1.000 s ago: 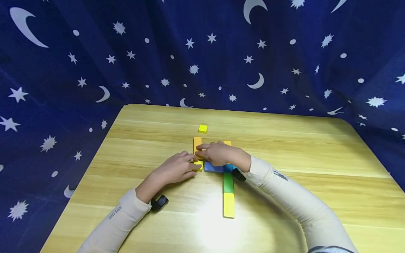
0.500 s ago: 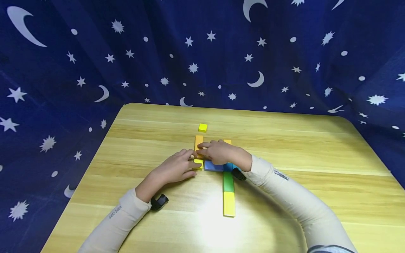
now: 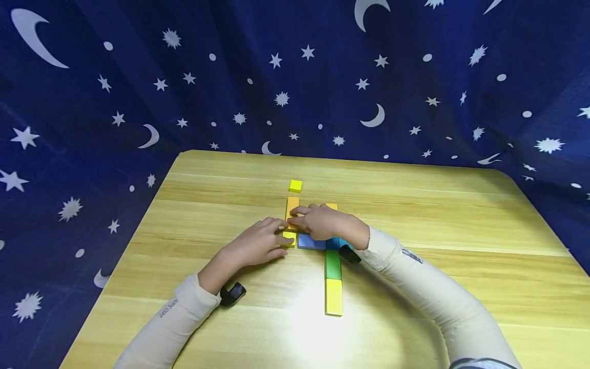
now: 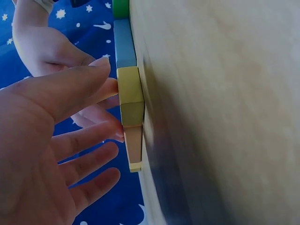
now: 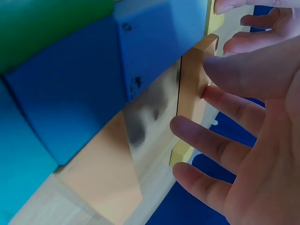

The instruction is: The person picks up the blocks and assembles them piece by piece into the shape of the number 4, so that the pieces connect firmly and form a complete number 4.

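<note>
The left hand (image 3: 255, 245) reaches in from the left, its index fingertip at a small yellow block (image 3: 288, 236) lying on the table. In the left wrist view the thumb and index finger come up to this yellow block (image 4: 130, 86), and the other fingers are spread. Just beyond it is an orange block (image 3: 293, 202), where the right hand (image 3: 318, 221) rests its fingertips. The right wrist view has the thumb and index tips at the orange block (image 5: 190, 79), with the remaining fingers extended. A blue-violet block (image 3: 311, 242) lies right of the yellow one.
To the right, a blue block (image 3: 333, 244), a green block (image 3: 333, 265) and a long yellow block (image 3: 334, 297) form a line toward the near side. Another orange block (image 3: 332, 206) lies partly behind the right hand. A yellow square block (image 3: 295, 186) sits farther back.
The orange block has slid slightly to the right along with the right fingertips, and its near end has moved away from me a little. The left hand has stayed almost still.
</note>
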`<move>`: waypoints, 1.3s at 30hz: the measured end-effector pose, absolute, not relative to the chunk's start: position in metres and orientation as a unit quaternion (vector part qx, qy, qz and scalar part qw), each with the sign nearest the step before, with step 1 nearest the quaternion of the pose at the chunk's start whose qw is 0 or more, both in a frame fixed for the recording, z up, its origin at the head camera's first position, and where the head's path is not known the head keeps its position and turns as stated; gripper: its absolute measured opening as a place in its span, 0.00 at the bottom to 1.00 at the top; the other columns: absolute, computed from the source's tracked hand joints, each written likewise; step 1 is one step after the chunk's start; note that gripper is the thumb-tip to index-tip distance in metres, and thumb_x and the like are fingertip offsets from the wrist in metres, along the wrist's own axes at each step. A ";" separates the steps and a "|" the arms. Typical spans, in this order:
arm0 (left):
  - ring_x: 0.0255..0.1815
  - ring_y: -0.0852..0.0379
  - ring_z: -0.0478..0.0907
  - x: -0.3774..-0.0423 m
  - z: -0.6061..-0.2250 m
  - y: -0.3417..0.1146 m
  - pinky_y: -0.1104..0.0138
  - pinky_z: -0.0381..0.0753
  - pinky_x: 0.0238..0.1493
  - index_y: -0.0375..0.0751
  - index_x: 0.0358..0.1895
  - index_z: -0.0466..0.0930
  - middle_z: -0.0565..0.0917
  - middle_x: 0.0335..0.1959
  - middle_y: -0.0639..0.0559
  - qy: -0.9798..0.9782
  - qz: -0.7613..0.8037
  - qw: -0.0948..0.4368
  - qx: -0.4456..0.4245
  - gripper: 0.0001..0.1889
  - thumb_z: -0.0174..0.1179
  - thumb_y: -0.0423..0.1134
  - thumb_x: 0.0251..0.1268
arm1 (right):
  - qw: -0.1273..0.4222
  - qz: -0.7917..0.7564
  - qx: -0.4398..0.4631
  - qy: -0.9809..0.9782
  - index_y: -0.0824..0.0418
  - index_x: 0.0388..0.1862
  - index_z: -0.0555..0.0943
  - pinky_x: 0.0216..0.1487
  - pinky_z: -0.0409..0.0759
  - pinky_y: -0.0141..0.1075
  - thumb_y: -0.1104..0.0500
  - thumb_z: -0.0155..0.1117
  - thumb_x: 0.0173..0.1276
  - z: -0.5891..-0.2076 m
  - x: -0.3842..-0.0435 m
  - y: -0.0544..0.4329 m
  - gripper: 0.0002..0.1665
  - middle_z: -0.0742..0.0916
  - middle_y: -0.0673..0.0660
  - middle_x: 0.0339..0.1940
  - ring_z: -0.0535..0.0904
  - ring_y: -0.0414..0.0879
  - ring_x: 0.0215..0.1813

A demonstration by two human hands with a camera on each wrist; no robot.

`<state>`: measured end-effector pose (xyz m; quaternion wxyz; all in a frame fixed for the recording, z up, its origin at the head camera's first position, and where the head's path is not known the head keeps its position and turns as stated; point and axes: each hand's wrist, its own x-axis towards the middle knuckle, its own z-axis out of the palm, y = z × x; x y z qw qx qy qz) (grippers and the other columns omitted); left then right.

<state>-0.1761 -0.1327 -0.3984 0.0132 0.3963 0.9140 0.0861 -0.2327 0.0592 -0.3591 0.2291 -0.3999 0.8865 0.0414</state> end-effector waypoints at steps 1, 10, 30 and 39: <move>0.61 0.47 0.66 -0.176 -0.398 -0.133 0.54 0.67 0.61 0.52 0.52 0.80 0.72 0.60 0.44 0.914 0.085 0.013 0.397 0.15 0.56 0.47 0.63 | 0.231 0.038 -0.398 0.887 0.49 0.69 0.62 0.64 0.60 0.57 0.64 0.46 0.70 -0.359 -0.233 0.059 0.29 0.62 0.50 0.71 0.61 0.56 0.68; 0.62 0.47 0.67 -0.176 -0.399 -0.133 0.53 0.68 0.60 0.52 0.52 0.80 0.72 0.62 0.49 0.911 0.072 0.009 0.405 0.15 0.55 0.48 0.63 | 0.231 0.044 -0.409 0.882 0.52 0.68 0.63 0.62 0.62 0.58 0.73 0.47 0.63 -0.360 -0.237 0.055 0.34 0.62 0.52 0.71 0.61 0.57 0.68; 0.58 0.49 0.70 -0.177 -0.397 -0.134 0.56 0.69 0.58 0.54 0.53 0.79 0.71 0.63 0.49 0.918 0.082 0.025 0.388 0.16 0.54 0.48 0.64 | 0.189 -0.014 -0.441 0.877 0.61 0.62 0.70 0.62 0.67 0.51 0.74 0.46 0.62 -0.355 -0.252 0.053 0.29 0.71 0.58 0.64 0.67 0.58 0.63; 0.56 0.51 0.71 -0.176 -0.399 -0.132 0.58 0.70 0.57 0.54 0.53 0.78 0.70 0.63 0.49 0.920 0.087 0.035 0.380 0.16 0.54 0.48 0.64 | 0.096 -0.035 -0.369 0.924 0.62 0.60 0.72 0.61 0.69 0.46 0.68 0.55 0.63 -0.348 -0.295 0.043 0.24 0.75 0.60 0.58 0.71 0.58 0.59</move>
